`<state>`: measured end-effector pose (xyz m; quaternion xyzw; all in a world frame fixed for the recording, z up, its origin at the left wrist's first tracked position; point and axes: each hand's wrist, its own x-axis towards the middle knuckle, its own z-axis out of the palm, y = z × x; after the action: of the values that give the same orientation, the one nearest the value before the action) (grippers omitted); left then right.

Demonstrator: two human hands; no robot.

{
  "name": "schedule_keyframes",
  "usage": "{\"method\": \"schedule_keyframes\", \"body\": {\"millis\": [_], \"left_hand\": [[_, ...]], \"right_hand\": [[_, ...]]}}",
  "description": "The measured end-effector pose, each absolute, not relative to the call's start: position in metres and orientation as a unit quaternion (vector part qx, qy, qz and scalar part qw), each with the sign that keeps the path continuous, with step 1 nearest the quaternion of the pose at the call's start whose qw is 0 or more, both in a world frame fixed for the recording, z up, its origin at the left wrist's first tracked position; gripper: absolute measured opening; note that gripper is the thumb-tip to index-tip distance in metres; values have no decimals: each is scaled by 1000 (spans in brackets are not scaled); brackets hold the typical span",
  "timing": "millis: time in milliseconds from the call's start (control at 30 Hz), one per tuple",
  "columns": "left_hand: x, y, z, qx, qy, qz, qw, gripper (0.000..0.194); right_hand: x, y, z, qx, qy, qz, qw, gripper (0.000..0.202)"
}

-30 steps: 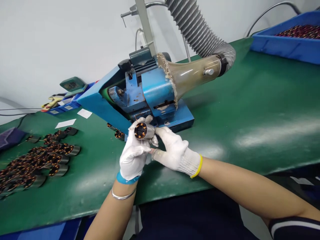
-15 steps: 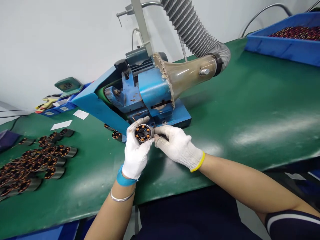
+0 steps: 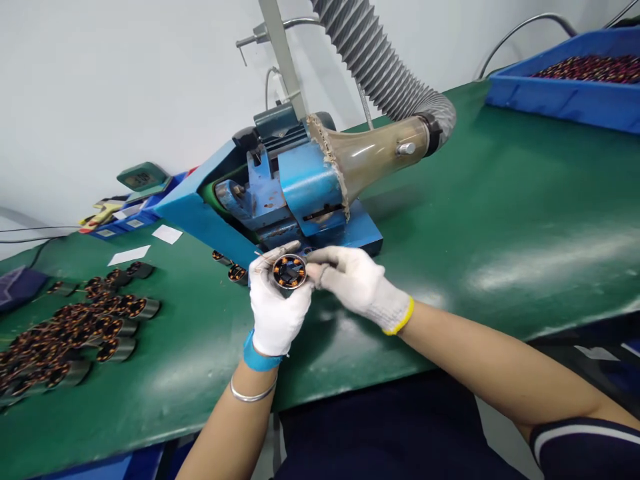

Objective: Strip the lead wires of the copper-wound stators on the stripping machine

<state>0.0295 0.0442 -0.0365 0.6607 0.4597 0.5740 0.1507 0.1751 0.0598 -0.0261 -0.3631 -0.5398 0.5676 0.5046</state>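
A motor stator (image 3: 289, 271), a round metal ring with copper windings inside, is held in my gloved left hand (image 3: 277, 300), fingers wrapped round its left side and thumb below. Its open face points up toward me. A thin wire end shows at the left fingers. Against the stator's right rim, my gloved right hand (image 3: 353, 280) has thumb and forefinger pinched together; what lies between them is hidden. Just beyond both hands stands a blue belt-driven machine (image 3: 310, 183) with a slotted cover.
Many similar stators (image 3: 75, 327) lie grouped on the green table (image 3: 450, 267) at left, with a few by the machine's foot. A tan funnel (image 3: 380, 153) joins a grey hose (image 3: 380, 60). A blue bin (image 3: 560, 100) of small parts stands far right. Paper slips (image 3: 129, 255) lie left.
The stator has turned slightly, so its face points more squarely at me and less of its side wall shows. My right fingers have shifted a little along its right edge.
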Motion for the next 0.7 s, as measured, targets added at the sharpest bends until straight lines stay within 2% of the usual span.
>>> {"method": "schedule_keyframes", "body": {"millis": [67, 167, 267, 400, 500, 600, 633, 700], "left_hand": [[30, 44, -38, 684, 463, 555, 95, 48], [32, 42, -39, 723, 458, 516, 36, 48], [37, 41, -38, 719, 469, 511, 35, 48], [44, 41, -39, 672, 495, 547, 60, 50], [47, 46, -40, 652, 499, 567, 64, 52], [49, 54, -37, 650, 498, 571, 60, 51], [50, 57, -35, 649, 504, 567, 58, 51], [53, 64, -31, 643, 525, 555, 49, 53]], "right_hand": [[168, 53, -31, -353, -542, 547, 532, 33], [165, 54, -34, -353, -509, 527, 583, 25], [176, 68, -29, -359, -444, 561, 599, 15], [191, 82, -20, -391, -375, 533, 650, 15], [188, 76, -17, -422, -459, 531, 574, 30], [177, 66, -16, -451, -558, 496, 488, 66], [174, 65, -16, -456, -573, 478, 485, 70], [170, 66, -16, -450, -581, 460, 499, 64]]}}
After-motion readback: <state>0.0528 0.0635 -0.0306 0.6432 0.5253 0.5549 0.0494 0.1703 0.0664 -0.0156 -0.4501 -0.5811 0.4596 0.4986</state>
